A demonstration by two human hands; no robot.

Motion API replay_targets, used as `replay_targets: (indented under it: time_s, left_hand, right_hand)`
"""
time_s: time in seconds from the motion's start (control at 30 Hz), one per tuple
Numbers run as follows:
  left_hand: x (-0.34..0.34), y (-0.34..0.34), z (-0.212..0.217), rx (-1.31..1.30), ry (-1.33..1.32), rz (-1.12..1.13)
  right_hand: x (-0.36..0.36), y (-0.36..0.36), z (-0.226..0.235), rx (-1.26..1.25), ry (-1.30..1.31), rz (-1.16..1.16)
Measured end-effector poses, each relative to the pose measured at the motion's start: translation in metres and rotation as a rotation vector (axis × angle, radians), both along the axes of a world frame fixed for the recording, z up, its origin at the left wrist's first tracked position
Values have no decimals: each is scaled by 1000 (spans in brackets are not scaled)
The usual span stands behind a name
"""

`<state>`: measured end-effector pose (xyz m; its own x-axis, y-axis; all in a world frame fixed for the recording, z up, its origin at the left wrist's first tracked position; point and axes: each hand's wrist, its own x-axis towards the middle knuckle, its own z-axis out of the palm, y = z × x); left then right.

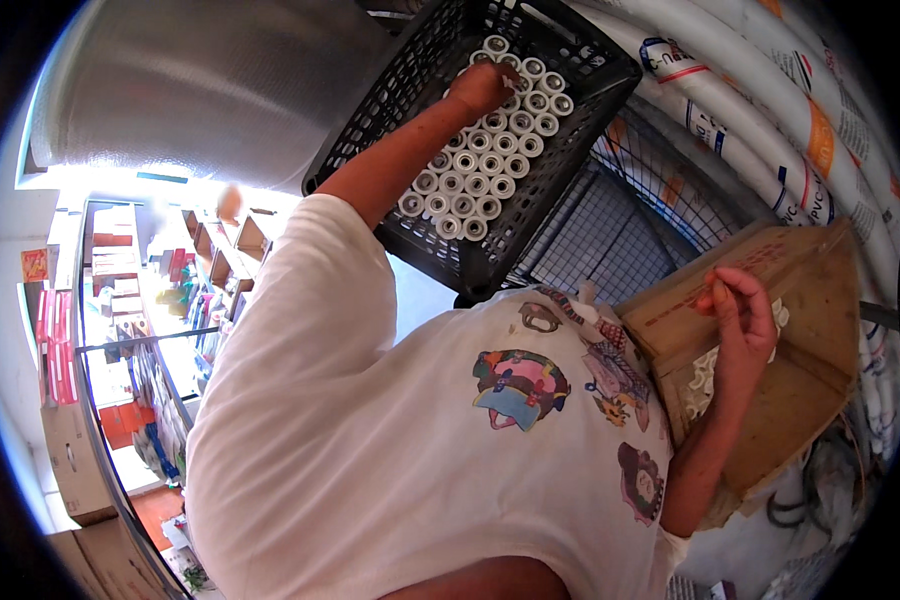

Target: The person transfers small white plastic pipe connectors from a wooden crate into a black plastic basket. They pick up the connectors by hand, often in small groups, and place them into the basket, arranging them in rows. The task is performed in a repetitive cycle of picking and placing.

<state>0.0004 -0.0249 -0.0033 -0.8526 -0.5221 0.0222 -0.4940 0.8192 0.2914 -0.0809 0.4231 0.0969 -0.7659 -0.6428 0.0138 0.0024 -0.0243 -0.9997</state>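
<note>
My left hand (484,88) reaches into a black plastic crate (580,42), over rows of white round pipe fittings (477,161). These stand on end, packed side by side, with their hollow openings facing up. The fingers of that hand are curled down among the fittings near the far end; its palm hides whatever they grip. On the right, my right hand (745,318) is raised over an opened cardboard box (810,350), thumb and fingers drawn together. I cannot make out what is between them. Small cream-white plastic pieces (703,385) lie inside the box, partly behind my forearm.
A large silvery wrapped roll (210,85) stands left of the crate. Long white plastic pipes (750,120) are stacked at the far right. Beside the crate is a dark wire-mesh rack (610,225). Shelves with goods (120,300) stand at the left.
</note>
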Motion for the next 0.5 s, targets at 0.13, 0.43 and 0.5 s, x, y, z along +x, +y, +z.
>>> replay_targets:
  time_s: [0.13, 0.43, 0.5]
  left_hand:
    - [-6, 16, 0, -89, -8, 49]
    - [-9, 22, -6, -208, -18, 119]
    - [-10, 21, -8, -181, -13, 146]
  right_hand:
    - [0, 0, 1, 1, -22, -15]
    - [3, 1, 4, -27, -15, -29]
    - [3, 1, 5, -34, -20, -22]
